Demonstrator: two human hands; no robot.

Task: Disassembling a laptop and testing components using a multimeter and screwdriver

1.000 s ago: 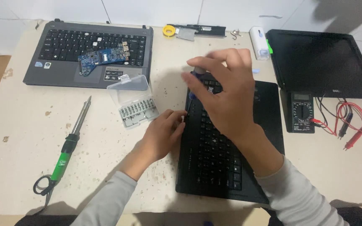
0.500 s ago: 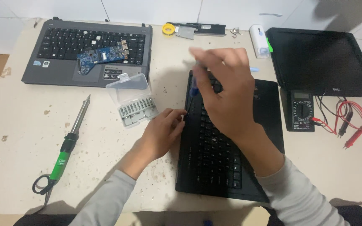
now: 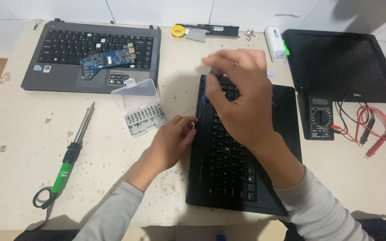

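A black laptop base with its keyboard facing up lies in front of me on the beige table. My left hand presses against its left edge and steadies it. My right hand hovers over the upper part of the keyboard, fingers closed around a small screwdriver with a blue and black handle, its tip pointing down at the top left corner of the laptop. The hand hides most of the tool.
A clear bit case stands open left of the laptop. A soldering iron lies further left. A grey laptop carries a blue circuit board. A multimeter with red leads and a black screen panel sit at right.
My right hand has shifted slightly on the screwdriver, turning at the laptop's top left corner. The left hand has stayed on the laptop's edge.
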